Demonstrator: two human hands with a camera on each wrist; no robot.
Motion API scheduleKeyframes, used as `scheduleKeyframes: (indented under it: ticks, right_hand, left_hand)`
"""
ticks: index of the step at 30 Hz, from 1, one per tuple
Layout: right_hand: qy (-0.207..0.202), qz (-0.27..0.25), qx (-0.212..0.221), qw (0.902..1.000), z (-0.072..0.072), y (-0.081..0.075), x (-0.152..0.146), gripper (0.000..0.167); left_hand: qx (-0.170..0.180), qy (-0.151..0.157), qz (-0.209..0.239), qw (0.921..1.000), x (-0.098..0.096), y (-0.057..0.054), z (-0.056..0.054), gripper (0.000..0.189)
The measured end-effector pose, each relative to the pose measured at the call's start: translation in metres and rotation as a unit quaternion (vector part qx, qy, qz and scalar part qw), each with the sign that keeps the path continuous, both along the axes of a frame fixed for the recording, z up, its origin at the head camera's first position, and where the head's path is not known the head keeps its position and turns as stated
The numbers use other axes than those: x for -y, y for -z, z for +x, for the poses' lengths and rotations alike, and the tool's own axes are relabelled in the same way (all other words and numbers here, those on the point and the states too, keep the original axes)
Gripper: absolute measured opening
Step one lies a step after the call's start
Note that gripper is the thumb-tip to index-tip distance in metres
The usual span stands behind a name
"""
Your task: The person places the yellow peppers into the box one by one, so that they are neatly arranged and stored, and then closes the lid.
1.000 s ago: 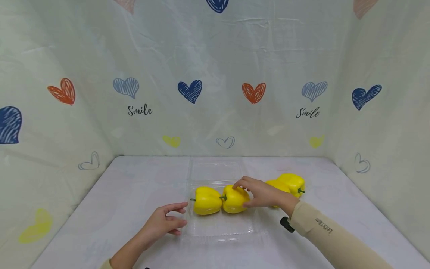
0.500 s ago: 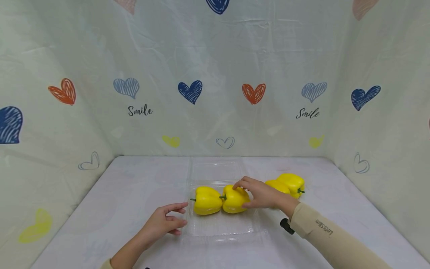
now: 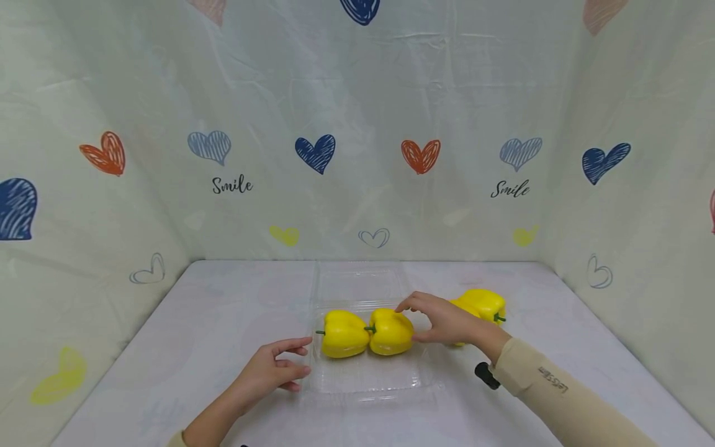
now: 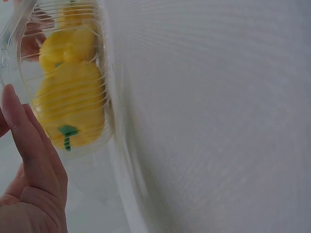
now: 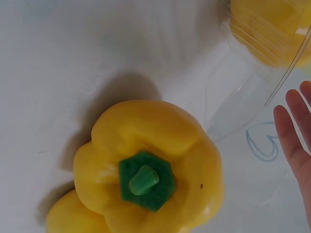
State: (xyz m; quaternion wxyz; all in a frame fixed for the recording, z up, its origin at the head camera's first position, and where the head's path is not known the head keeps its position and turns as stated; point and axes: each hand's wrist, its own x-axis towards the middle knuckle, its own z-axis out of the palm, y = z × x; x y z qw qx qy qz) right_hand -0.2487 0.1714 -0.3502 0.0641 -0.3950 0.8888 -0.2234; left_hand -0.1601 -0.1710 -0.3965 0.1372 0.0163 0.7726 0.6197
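Note:
Two yellow bell peppers, a left one [image 3: 343,335] and a right one [image 3: 391,334], lie side by side in a clear plastic clamshell box [image 3: 371,379], stems pointing left. My left hand [image 3: 276,367] has loosely extended fingers, with its fingertips [image 4: 10,94] right at the box's left wall. Over the box's right side, my right hand [image 3: 449,320] spreads thumb and fingers at the right pepper's edge, gripping nothing. Seen from the right wrist, its fingers [image 5: 291,138] are straight beside the box wall.
Outside the box to the right, two more yellow peppers, the farther one [image 3: 487,304] and one partly hidden behind my right hand, sit on the white table [image 3: 246,292]. The box's clear lid [image 3: 360,282] lies open toward the back. A heart-printed curtain [image 3: 368,198] surrounds the table.
My right hand has let go of the right pepper in the box and drawn slightly to the right. The left hand and the peppers stay where they were.

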Motion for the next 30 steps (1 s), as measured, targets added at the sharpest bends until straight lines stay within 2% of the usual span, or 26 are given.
scheduleKeyframes:
  ticks: [7,15,30]
  right_hand:
    - [0.024,0.004,0.0,0.9997,0.002,0.002,-0.007,0.041]
    - [0.017,0.002,-0.022,0.9996,0.002,0.003,-0.018,0.039]
    - [0.035,0.007,-0.039,0.9986,0.002,0.006,-0.036,0.036]
  left_hand:
    - [0.0,-0.001,-0.002,1.0,0.0,0.001,0.0,0.061]
    - [-0.002,-0.001,0.0,1.0,0.0,0.001,0.0,0.061]
    - [-0.002,-0.003,-0.003,1.0,0.0,0.001,-0.001,0.061]
